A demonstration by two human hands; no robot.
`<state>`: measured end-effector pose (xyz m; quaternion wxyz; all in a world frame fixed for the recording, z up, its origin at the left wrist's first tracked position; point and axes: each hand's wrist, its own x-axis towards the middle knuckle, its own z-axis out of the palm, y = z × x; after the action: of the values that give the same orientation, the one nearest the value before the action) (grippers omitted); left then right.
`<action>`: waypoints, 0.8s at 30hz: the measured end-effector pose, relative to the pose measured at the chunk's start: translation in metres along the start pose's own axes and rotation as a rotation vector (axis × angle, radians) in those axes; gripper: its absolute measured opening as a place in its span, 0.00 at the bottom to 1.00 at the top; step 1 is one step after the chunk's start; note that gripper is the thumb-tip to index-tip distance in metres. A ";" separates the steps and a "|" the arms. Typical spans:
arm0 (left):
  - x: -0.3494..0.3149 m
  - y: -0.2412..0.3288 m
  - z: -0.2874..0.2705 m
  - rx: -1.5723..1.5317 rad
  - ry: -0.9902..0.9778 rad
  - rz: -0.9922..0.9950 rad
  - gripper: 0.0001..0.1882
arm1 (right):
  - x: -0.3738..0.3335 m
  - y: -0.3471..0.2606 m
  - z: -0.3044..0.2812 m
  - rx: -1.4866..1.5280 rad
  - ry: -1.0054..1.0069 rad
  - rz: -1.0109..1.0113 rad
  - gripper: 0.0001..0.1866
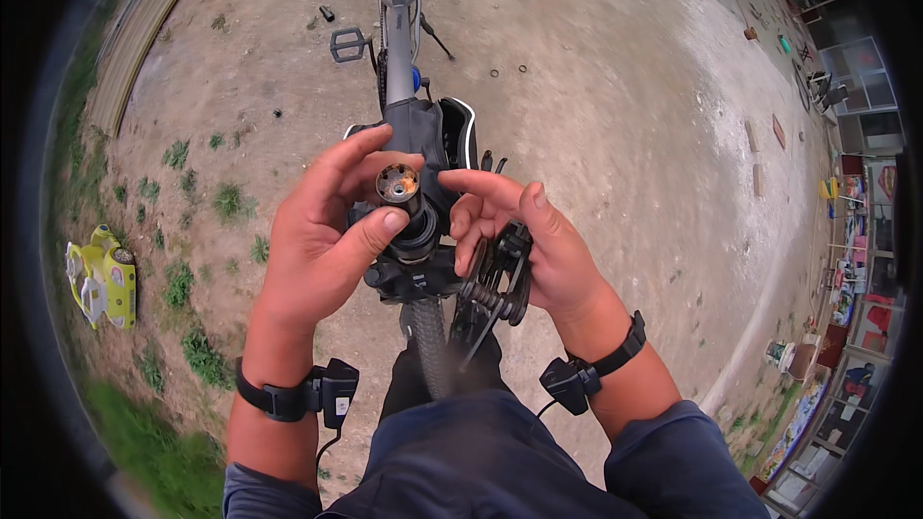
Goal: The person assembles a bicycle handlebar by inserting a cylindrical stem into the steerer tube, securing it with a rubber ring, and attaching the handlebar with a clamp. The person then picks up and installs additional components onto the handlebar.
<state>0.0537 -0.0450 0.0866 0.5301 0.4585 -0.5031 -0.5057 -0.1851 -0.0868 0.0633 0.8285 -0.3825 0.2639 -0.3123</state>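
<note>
A bicycle stands between my legs, its front tyre [429, 346] nearest me. At the front rises a black steering tube whose round top [398, 184] shows rusty brown metal inside its ring. My left hand [332, 221] pinches this top between thumb and fingers. On the other side, my right hand [529, 235] has its forefinger stretched toward the tube and its thumb apart. Its other fingers bend loosely, with nothing visible between them. Below that hand hangs a black clamp assembly with cables [498, 279], beside the tube; whether the palm touches it I cannot tell.
A black bag [418, 120] sits on the frame behind the tube. Beyond are a pedal [349, 44] and a kickstand [437, 37]. Two small rings [494, 73] and a short black cylinder [327, 13] lie on the dirt. A yellow toy car [103, 279] stands left.
</note>
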 end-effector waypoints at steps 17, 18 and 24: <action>-0.148 0.011 -0.008 -0.059 -0.264 -0.518 0.49 | -0.030 0.022 0.090 -1.128 -0.102 -0.500 0.39; -0.157 0.007 -0.006 -0.023 -0.240 -0.517 0.48 | -0.030 0.030 0.094 -1.117 -0.112 -0.486 0.39; -0.193 0.003 -0.015 -0.374 -0.006 -0.764 0.32 | -0.028 0.051 0.099 -1.034 -0.186 -0.428 0.39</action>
<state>0.0719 0.1472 0.0752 0.3774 0.5062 -0.1981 -0.7497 -0.1201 0.0058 0.0842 0.4717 -0.8092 0.2251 -0.2683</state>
